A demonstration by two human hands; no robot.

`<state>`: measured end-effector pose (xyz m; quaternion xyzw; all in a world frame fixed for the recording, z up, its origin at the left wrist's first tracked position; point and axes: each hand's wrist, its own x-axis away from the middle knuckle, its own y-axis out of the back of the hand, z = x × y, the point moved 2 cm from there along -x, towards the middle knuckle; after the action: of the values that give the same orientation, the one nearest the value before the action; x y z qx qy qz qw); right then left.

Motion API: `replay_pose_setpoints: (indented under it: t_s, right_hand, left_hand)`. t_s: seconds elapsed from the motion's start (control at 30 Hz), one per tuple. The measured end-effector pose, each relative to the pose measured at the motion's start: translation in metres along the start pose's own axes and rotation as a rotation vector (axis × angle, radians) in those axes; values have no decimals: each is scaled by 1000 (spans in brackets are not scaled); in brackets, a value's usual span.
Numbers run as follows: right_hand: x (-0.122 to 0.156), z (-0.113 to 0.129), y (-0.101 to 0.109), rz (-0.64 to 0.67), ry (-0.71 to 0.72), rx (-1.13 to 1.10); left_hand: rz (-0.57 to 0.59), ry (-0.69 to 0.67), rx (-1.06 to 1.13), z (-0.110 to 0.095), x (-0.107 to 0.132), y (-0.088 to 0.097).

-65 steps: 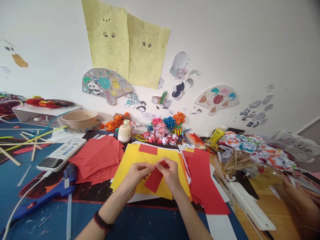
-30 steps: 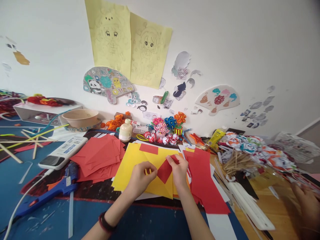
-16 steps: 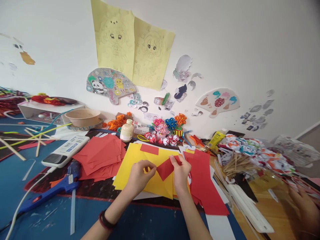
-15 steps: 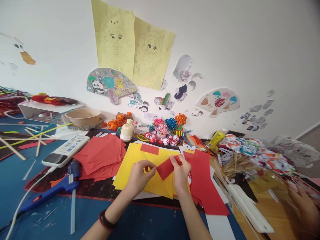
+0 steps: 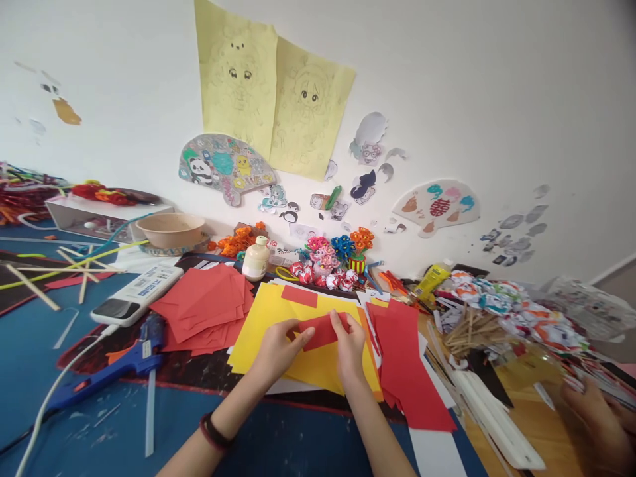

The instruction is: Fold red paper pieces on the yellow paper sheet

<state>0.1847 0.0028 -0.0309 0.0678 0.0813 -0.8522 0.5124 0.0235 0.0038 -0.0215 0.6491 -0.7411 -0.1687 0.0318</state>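
From the head camera we see both hands meeting over the yellow sheet (image 5: 258, 328), which lies flat in the middle of the blue table (image 5: 278, 444). The left hand (image 5: 277, 350) has thumb and forefinger pinched shut on the left end of a small red paper piece (image 5: 320, 329). The right hand (image 5: 350, 350) clamps its fingertips on the right end. Gripped at both ends, the piece stays stretched and level just above the yellow sheet, close in front of us, where both thumbs can work its edge.

The piece is a short, plain red band, wider than tall. It looks doubled over along its length (we cannot tell how many layers), and its left tip comes to a slanted corner.

Supplies sit within easy reach. A pile of red squares (image 5: 203, 306) lies just left of the yellow sheet, and long red strips (image 5: 400, 358) overlap its right edge. A blue glue gun (image 5: 106, 371) lies near left, and a small white bottle (image 5: 256, 258) stands behind. At far right another person's hand (image 5: 599, 417) rests on the wooden board.
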Motion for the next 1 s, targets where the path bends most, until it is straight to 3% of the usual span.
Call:
replay_pose_setpoints:
  t_s: [0.27,0.4,0.57,0.8,1.0]
  right_hand:
    - [9,11,-11,602,-121,13]
    - [13,13,-12,822,-169,78]
    - [16,12,-14,843,-164,78]
    - [17,1,-20,759,-49,39]
    - [15,-2,-24,729,-29,40]
  left_hand:
    - [-221,82,141,24,-3,9]
    - [-236,16,99,22,-3,13]
    - [-129,-61,42,7,1,9]
    - [-209,-60,-38,1,3,9]
    - [-173,-50,-56,0,-1,6]
